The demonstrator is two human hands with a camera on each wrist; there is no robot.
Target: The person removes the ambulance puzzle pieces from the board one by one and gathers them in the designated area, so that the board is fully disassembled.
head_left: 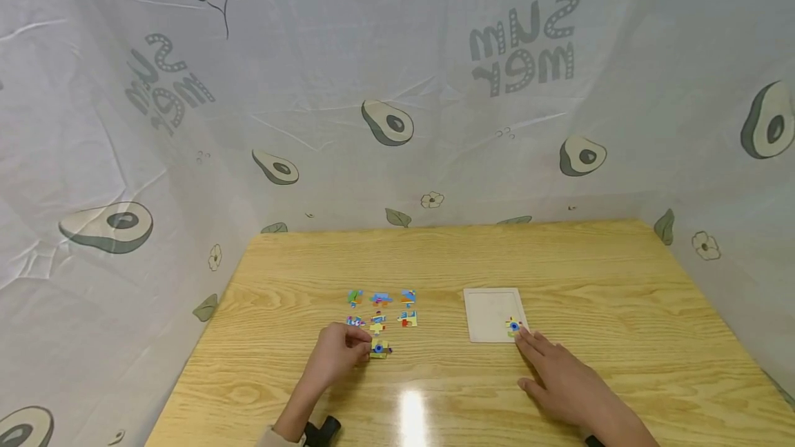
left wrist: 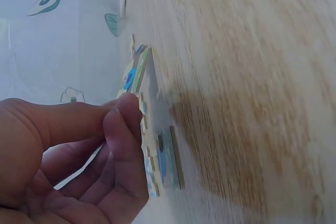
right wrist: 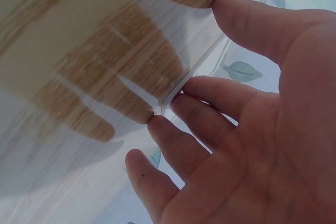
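My left hand (head_left: 337, 354) pinches a jigsaw piece (head_left: 380, 348), yellow with a blue round shape, between thumb and index finger. Seen from the left wrist, that piece (left wrist: 139, 72) is tilted up off the table. On the right, a square white puzzle board (head_left: 487, 309) lies flat with one similar piece (head_left: 513, 327) in its near right corner. My right hand (head_left: 562, 378) has its fingers stretched out, their tips touching the board's right edge near that corner. The right wrist view shows the board's thin edge (right wrist: 176, 88) by the fingertips; its face is hidden there.
Several colourful jigsaw pieces lie in rows beyond my left hand, among them a green one (head_left: 355, 297) and a yellow-red one (head_left: 408, 319). The wooden table (head_left: 435, 261) ends at a pale curtain (head_left: 335, 74) printed with avocados.
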